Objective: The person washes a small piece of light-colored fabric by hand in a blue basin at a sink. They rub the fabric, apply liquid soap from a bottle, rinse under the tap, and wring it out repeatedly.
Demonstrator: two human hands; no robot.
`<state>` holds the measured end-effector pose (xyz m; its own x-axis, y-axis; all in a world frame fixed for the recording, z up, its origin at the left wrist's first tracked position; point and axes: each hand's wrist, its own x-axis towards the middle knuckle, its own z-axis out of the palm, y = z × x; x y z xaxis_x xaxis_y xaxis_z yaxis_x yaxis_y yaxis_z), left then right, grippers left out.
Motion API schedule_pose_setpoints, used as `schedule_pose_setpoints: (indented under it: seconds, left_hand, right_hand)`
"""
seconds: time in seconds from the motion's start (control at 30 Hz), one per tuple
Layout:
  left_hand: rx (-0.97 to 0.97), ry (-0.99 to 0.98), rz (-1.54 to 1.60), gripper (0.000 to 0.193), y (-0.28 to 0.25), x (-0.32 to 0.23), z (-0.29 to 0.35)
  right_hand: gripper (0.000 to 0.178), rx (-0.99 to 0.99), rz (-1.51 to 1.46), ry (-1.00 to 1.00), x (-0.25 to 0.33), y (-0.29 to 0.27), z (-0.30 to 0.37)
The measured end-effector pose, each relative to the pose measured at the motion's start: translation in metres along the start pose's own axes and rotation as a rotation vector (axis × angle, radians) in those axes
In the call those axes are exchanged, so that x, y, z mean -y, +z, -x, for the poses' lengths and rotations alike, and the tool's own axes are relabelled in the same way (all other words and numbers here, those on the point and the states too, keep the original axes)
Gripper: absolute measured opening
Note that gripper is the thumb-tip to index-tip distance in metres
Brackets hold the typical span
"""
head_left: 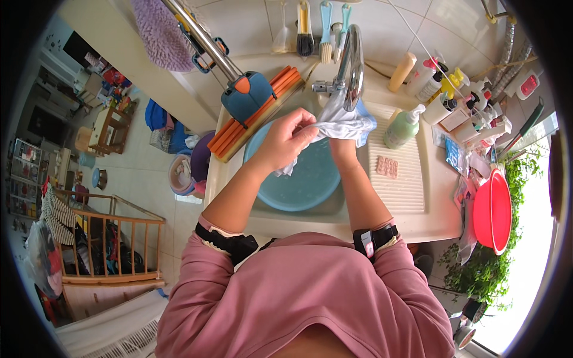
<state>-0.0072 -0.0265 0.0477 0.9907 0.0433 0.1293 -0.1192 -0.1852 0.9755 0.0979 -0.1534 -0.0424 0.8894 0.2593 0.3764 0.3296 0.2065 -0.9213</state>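
Observation:
A wet-looking white cloth with a light blue edge is stretched between my hands, below the chrome faucet. My left hand is closed on its left end, thumb and fingers pinched together, and a loose corner hangs below that hand. My right hand is up under or inside the cloth, which covers its fingers. Beneath both hands, a round blue basin of water stands in the sink. To the right, a green pump bottle and a pink soap dish or pad sit on the ribbed washboard.
An orange-ribbed sponge mop leans over the sink's left rim. Several brushes hang on the tiled wall. Bottles crowd the back right corner. A red basin stands at the right edge. Buckets are on the floor at left.

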Motion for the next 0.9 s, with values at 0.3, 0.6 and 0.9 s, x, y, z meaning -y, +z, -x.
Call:
schedule_pose_setpoints:
  seconds: [0.3,0.6,0.9]
  left_hand:
    - [-0.149,0.354,-0.458,0.017,0.034,0.024,0.009]
    - [-0.433,0.188,-0.216,0.018,0.013,0.028,-0.002]
    - [-0.045,0.332,-0.486,0.013,0.044,0.022,0.019]
  right_hand:
    - [0.026,0.14,-1.153,0.651,0.026,0.02,0.012]
    - [0.049,0.546,-0.774,0.412,0.026,0.011,0.018]
    - [0.071,0.19,-1.276,0.706,0.033,0.004,0.011]
